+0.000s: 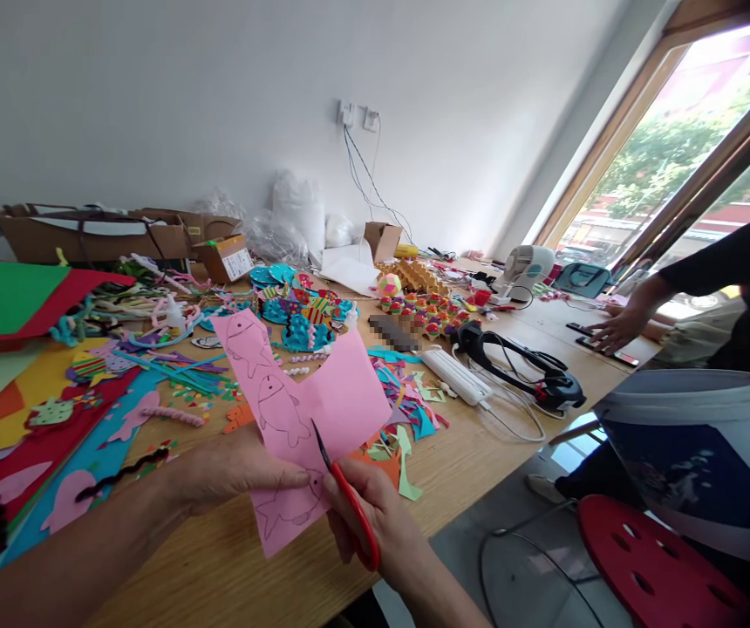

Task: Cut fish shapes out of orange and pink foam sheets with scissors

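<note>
"Just above the near edge of the light wooden table (179, 571), what's the left hand (237, 467) up to?"

"Pinching, basically. It's got a pink paper sheet (352, 392) with pencil-like fish outlines on it, thumb stretched flat on top, fingers tucked underneath. Barely any gap, just the paper's thickness."

"And the right hand (375, 506)?"

"Curled pretty tight around a small pair of scissors with red handles and dark blades (349, 497). They point away from the table's near edge, up at the curved notch in the sheet."

"Blades apart or together?"

"Can't tell, I only make out one dark blade clearly. Left fingers are behind the paper too, and the fish nearest the table's near edge is partly covered by the hands."

"Anything else hard to read?"

"Yep. Towards the middle of the table a flat dark object (394, 333) is pixelated, no clue what it is. It's near a long white plastic power strip (457, 377). By the table's right edge a co-worker in a dark sleeve (715, 253) is cut off by the frame, same for a round red stool seat with holes (656, 558). At the table's left edge, big green and red sheets (9, 296) run out of view."
</note>
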Demonstrator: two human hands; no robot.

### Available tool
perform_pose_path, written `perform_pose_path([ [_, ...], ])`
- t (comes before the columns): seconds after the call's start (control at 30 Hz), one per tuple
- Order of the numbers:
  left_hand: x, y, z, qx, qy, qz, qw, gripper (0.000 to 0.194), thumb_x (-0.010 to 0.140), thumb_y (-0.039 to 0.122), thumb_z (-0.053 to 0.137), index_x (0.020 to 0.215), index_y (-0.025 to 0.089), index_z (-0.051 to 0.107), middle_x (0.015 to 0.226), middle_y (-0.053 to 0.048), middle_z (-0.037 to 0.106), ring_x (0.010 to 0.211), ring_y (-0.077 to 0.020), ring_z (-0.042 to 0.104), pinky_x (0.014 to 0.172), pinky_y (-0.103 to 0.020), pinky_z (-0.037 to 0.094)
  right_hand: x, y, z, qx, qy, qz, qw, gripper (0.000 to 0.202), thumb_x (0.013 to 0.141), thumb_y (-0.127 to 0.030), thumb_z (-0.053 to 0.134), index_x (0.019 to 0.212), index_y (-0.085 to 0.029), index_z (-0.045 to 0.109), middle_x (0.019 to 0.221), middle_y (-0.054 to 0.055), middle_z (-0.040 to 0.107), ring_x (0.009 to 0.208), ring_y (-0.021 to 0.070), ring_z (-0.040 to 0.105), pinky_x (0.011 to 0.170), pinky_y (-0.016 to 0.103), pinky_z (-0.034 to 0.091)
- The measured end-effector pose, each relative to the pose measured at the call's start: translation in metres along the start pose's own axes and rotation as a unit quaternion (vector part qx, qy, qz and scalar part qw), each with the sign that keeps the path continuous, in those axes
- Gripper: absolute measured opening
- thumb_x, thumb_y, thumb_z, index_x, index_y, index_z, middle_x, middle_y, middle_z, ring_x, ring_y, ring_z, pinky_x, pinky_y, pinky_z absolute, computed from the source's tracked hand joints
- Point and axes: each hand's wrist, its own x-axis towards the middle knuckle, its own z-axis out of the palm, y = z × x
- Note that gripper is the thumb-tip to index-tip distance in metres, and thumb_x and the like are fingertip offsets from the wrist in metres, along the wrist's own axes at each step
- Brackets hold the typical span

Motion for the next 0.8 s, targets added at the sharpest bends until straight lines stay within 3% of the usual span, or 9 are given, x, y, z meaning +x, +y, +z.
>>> perform_pose_path([
  [0.27,-0.002,-0.003,0.004,0.019,-0.026,-0.014,0.999,0.030,0.069,0.020,0.072,0.099,0.020,0.073,0.107,-0.005,0.076,0.105,-0.0283,0.066,0.094,-0.038,0.049,0.000,-0.006,0.000,-0.018,0.001,0.000,1.000,0.047,0.080,-0.063,0.053,0.062,-0.020,0.045,0.041,-0.007,0.045,0.037,0.0069,0.040,0.037,0.017,0.027],
  [0.5,-0.002,-0.006,0.005,0.016,-0.018,-0.010,1.000,0.034,0.070,0.019,0.074,0.103,0.023,0.072,0.109,-0.003,0.075,0.106,-0.0268,0.066,0.094,-0.035,0.049,0.000,0.000,0.003,-0.001,0.012,-0.010,1.000,0.048,0.080,-0.064,0.054,0.061,-0.020,0.044,0.038,-0.008,0.041,0.033,0.0060,0.036,0.033,0.017,0.023],
  [0.6,-0.002,-0.008,0.001,0.008,-0.007,-0.023,1.000,0.032,0.070,0.027,0.076,0.101,0.023,0.072,0.109,-0.003,0.076,0.105,-0.0281,0.066,0.091,-0.036,0.051,0.001,0.003,0.002,-0.004,0.017,-0.007,1.000,0.048,0.080,-0.063,0.054,0.061,-0.020,0.043,0.038,-0.009,0.040,0.033,0.0061,0.036,0.033,0.017,0.023],
  [0.67,-0.002,-0.009,-0.001,-0.008,0.029,-0.014,0.999,0.034,0.071,0.037,0.075,0.101,0.022,0.071,0.108,-0.005,0.075,0.104,-0.0301,0.066,0.088,-0.038,0.053,0.002,0.006,0.001,0.001,0.017,-0.008,1.000,0.047,0.080,-0.062,0.054,0.061,-0.021,0.042,0.039,-0.009,0.039,0.034,0.0060,0.037,0.033,0.017,0.023],
  [0.8,0.000,-0.008,-0.002,0.001,0.165,0.028,0.986,0.038,0.071,0.045,0.073,0.098,0.019,0.070,0.108,-0.008,0.075,0.104,-0.0321,0.065,0.090,-0.041,0.051,0.005,0.011,0.002,0.008,0.014,-0.013,1.000,0.045,0.082,-0.059,0.053,0.061,-0.021,0.041,0.040,-0.010,0.038,0.034,0.0057,0.038,0.032,0.016,0.024],
])
